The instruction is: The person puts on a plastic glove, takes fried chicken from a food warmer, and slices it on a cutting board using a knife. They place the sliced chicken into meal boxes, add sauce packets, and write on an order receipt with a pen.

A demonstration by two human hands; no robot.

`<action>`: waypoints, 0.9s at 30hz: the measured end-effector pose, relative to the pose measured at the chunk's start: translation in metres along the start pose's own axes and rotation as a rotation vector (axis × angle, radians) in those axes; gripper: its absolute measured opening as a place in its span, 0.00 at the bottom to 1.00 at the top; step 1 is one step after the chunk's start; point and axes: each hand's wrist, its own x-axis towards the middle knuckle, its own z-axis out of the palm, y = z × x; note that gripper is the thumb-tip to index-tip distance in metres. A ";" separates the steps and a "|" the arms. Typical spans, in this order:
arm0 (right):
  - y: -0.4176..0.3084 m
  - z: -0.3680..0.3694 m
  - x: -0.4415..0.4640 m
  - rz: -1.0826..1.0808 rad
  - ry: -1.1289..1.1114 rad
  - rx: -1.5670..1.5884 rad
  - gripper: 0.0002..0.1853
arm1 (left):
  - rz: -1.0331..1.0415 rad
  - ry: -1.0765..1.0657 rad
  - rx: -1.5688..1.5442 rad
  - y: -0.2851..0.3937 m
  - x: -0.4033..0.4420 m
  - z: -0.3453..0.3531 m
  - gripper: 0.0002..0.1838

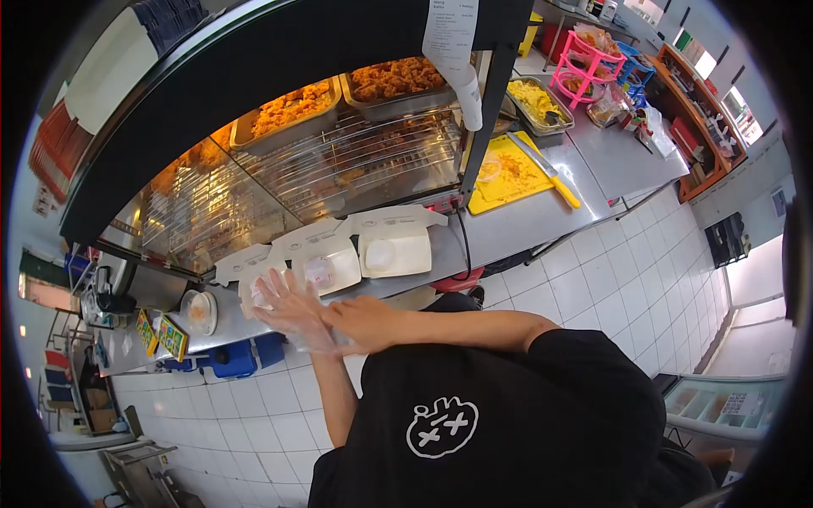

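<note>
My left hand (290, 306) is inside a clear plastic glove, its fingers spread over the counter's front edge. My right hand (362, 323) is bare and closed on the loose cuff of the glove (318, 340) around my left wrist. Just beyond my hands, three open paper takeout boxes stand in a row: a right box (415, 256), a middle box (341, 251) and a left box (246, 292), partly hidden by my left hand. A round white portion (380, 254) lies in the right box, and a wrapped portion (319, 272) in the middle one.
Behind the boxes, a heated display case (288, 182) holds trays of fried food (292, 110). To the right lie a yellow cutting board (508, 188) and a knife (555, 178). A plastic tub (201, 313) and small colorful boxes (172, 337) stand at left.
</note>
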 end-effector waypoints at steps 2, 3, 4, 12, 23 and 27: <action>0.015 0.010 0.009 0.135 -0.166 0.037 0.18 | 0.003 0.018 -0.026 -0.008 0.006 0.001 0.43; 0.014 0.008 0.010 0.099 -0.155 0.029 0.17 | -0.015 0.008 -0.053 -0.012 0.008 -0.003 0.42; 0.010 0.001 0.008 0.067 -0.150 0.021 0.16 | -0.036 0.004 -0.083 -0.016 0.006 -0.002 0.42; 0.023 -0.013 -0.009 0.021 -0.166 -0.174 0.11 | 0.026 0.052 -0.102 -0.004 -0.014 0.033 0.47; -0.027 -0.001 -0.027 0.011 -0.686 0.105 0.10 | 0.180 0.101 -0.316 -0.010 -0.034 -0.031 0.50; -0.001 0.016 -0.020 0.163 -0.682 -0.052 0.07 | 0.245 0.070 -0.260 -0.023 -0.033 -0.076 0.48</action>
